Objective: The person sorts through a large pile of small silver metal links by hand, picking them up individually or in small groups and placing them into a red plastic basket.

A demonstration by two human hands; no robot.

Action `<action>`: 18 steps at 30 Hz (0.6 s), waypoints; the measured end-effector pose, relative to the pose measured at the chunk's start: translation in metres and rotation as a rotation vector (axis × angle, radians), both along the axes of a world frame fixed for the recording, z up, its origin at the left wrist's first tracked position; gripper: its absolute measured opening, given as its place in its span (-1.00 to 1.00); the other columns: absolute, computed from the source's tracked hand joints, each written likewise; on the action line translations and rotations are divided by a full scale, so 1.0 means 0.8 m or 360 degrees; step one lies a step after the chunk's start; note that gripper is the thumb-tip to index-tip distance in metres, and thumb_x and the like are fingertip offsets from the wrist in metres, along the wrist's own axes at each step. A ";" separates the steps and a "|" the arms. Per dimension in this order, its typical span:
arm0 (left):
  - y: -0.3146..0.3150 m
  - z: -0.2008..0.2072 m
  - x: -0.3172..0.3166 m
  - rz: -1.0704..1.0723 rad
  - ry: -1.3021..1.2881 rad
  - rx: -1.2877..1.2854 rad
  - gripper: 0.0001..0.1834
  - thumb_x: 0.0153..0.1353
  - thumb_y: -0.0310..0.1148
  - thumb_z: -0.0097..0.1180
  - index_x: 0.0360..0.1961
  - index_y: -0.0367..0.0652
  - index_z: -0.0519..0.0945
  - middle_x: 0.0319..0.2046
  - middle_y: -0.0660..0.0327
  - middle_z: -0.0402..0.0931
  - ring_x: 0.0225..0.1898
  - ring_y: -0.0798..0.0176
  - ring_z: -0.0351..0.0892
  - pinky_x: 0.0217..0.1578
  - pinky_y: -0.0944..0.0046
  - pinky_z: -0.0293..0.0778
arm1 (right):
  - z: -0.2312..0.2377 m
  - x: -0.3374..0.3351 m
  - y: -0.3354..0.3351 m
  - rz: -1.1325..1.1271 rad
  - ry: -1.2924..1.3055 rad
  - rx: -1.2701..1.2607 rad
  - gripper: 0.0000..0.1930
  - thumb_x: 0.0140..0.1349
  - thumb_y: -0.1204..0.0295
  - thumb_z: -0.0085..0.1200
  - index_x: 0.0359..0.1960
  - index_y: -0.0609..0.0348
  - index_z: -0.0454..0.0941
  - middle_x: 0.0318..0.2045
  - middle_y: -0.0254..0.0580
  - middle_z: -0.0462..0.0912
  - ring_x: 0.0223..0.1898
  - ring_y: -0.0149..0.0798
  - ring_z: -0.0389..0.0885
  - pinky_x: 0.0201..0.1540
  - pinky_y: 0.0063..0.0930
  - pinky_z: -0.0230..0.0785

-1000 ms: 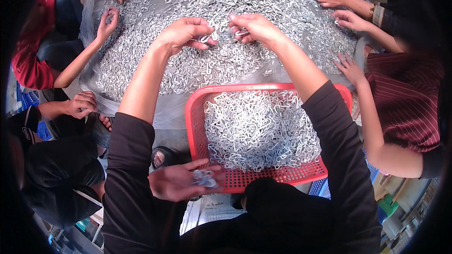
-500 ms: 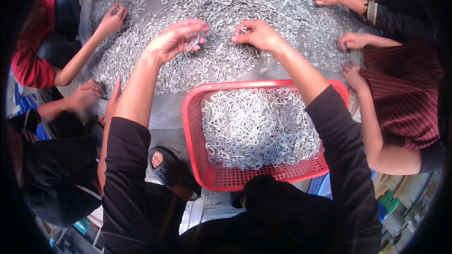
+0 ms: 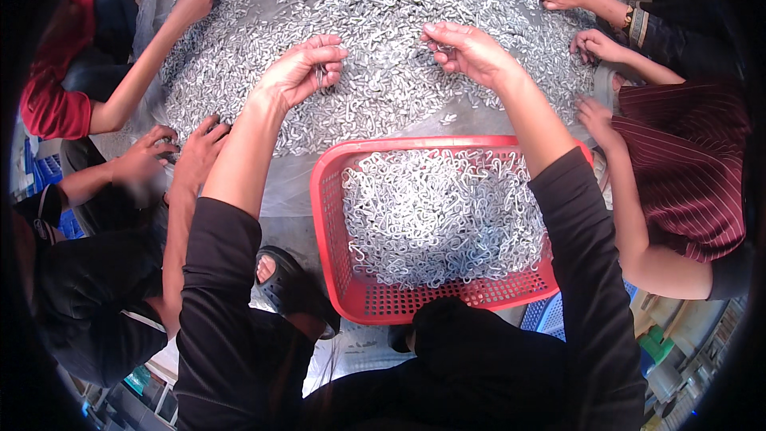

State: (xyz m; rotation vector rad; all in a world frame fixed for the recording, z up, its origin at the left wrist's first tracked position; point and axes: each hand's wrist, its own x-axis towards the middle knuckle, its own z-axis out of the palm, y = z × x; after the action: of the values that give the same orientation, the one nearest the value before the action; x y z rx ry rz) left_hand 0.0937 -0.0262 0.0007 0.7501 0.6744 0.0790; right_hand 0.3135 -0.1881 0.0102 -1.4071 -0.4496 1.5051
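A wide heap of small silvery metal hooks point(image 3: 375, 104) covers the work surface in front of me. Above its near part, my left hand point(image 3: 303, 72) is closed, with a few hooks showing between its curled fingers. To its right, my right hand point(image 3: 472, 54) hovers over the heap, thumb and forefinger pinched together. Whatever those fingertips hold is too small to make out. Below my hands, close to my body, sits a red plastic basket point(image 3: 323, 215) filled with pale S-shaped hooks point(image 3: 439, 215).
Other people's hands work around the heap: a red-sleeved person point(image 3: 60, 100) at left, one in black point(image 3: 96, 295) nearer, a striped dark-red garment point(image 3: 686, 168) at right. Clear plastic sheeting point(image 3: 287, 187) lies under the hooks. A blue basket point(image 3: 546, 315) shows beneath the red one.
My right hand has moved right and slightly up, away from my left. My left fingers have curled in more. A blurred white bundle at the far edge is gone; co-workers' hands have shifted.
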 end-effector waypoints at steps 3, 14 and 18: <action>-0.001 0.002 0.007 0.0021 -0.0064 -0.0090 -0.78 0.03 -0.60 0.05 -0.27 -0.17 0.36 -0.53 0.30 0.34 -0.57 0.49 0.29 -0.66 0.54 0.23 | -0.003 0.008 0.000 0.0089 -0.0486 -0.0192 -0.74 0.18 0.24 0.01 -0.19 0.11 0.48 -0.62 -0.56 0.29 -0.67 -0.64 0.15 -0.67 -0.77 -0.03; 0.023 0.005 -0.001 0.0229 -0.0587 -0.0431 -0.64 -0.03 -0.74 -0.05 -0.18 -0.20 0.30 -0.42 0.16 0.39 -0.68 0.55 0.11 -0.78 0.62 0.07 | 0.004 0.030 -0.002 0.0343 -0.0576 -0.0533 -0.57 0.16 0.00 -0.08 -0.23 0.12 0.53 -0.75 -0.55 0.16 -0.71 -0.59 0.05 -0.70 -0.64 -0.12; 0.011 0.007 0.021 0.0307 -0.0486 -0.0341 -0.59 -0.02 -0.73 -0.11 -0.10 -0.26 0.25 -0.35 0.14 0.32 -0.67 0.56 0.07 -0.78 0.63 0.10 | -0.046 0.028 0.018 0.0353 -0.1468 -0.0358 -0.51 -0.01 -0.02 0.07 -0.21 0.13 0.54 -0.44 -0.21 0.57 -0.48 -0.29 0.47 -0.40 -0.37 0.31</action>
State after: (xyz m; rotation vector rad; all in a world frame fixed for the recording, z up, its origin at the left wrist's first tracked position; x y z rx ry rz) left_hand 0.1105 -0.0173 0.0064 0.4523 0.4530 0.2877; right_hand 0.3359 -0.1734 -0.0268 -2.2650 -1.0405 1.0036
